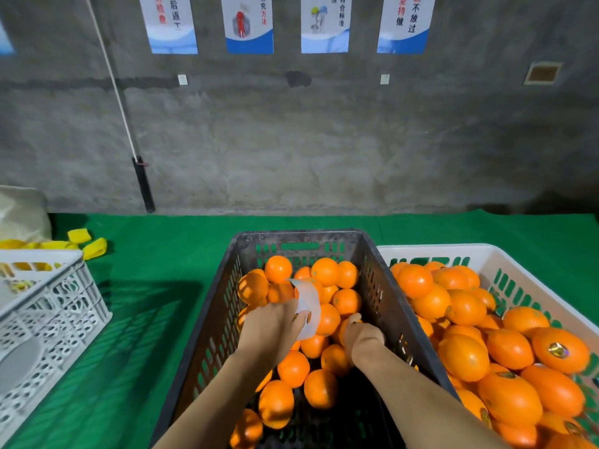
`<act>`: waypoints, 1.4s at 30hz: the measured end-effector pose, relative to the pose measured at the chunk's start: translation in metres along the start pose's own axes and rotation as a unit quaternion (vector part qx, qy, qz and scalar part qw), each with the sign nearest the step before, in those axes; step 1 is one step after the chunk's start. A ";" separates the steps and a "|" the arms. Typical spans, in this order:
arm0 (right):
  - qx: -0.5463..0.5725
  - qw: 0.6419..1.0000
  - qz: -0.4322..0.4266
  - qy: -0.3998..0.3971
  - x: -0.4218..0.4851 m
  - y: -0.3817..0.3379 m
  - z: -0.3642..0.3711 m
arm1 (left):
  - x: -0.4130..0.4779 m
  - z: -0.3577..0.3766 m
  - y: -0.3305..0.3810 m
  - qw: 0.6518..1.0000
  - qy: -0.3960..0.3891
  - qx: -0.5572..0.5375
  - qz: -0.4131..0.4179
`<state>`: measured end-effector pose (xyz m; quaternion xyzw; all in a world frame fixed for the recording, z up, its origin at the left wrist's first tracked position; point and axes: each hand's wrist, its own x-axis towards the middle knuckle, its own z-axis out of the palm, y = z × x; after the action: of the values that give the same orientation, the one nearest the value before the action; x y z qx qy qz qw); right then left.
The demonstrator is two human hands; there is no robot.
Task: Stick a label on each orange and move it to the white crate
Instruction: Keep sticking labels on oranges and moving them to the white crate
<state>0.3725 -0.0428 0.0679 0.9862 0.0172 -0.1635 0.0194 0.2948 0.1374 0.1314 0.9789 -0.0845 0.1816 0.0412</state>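
the orange [341, 328] now being worked on lies in the black crate [382, 286], among many other unlabelled oranges [325, 271], right under the right hand [363, 341]. this hand reaches down into the crate with its back to the camera. the thumb points forward and the other fingers are hidden below, so i cannot tell if it grasps the fruit or only presses on it. a small dark spot at the thumb tip may be a label, but it is too small to be sure.

the left hand [272, 328] is just beside it, a little higher. its fingers pinch a pale strip of label backing [308, 299], which curls upward over the fruit.

i judge that the step in hand is the sticking. the next move would need a firm hold around this orange, then a lift over the black wall to the white crate [453, 249], which touches it on the right. that crate already holds many labelled oranges [560, 350].

both crates stand on a green cloth [162, 254]. a second white crate [58, 306] stands well apart on the left.
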 end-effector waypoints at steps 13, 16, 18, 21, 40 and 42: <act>-0.130 0.987 -0.057 0.078 -0.034 -0.009 -0.032 | -0.009 -0.027 0.010 0.992 0.096 -0.065 -0.050; -0.130 0.972 -0.094 0.172 -0.054 -0.007 -0.048 | -0.009 -0.031 0.012 0.987 0.111 -0.096 -0.058; -0.079 0.955 -0.127 0.256 -0.071 0.003 -0.060 | -0.009 -0.029 0.012 0.986 0.112 -0.107 -0.054; 0.014 0.920 -0.172 0.350 -0.088 0.024 -0.075 | -0.010 -0.020 0.015 0.981 0.118 -0.135 -0.076; 0.288 0.895 -0.036 0.339 -0.041 0.144 -0.119 | -0.012 -0.018 0.021 0.987 0.057 -0.141 -0.053; 0.338 0.875 -0.038 0.344 -0.034 0.139 -0.112 | -0.011 -0.018 0.021 0.986 0.049 -0.145 -0.066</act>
<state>0.3820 -0.1774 0.1890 0.9252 0.0041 0.1894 -0.3288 0.2750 0.1199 0.1451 0.9559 -0.0434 0.2118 0.1989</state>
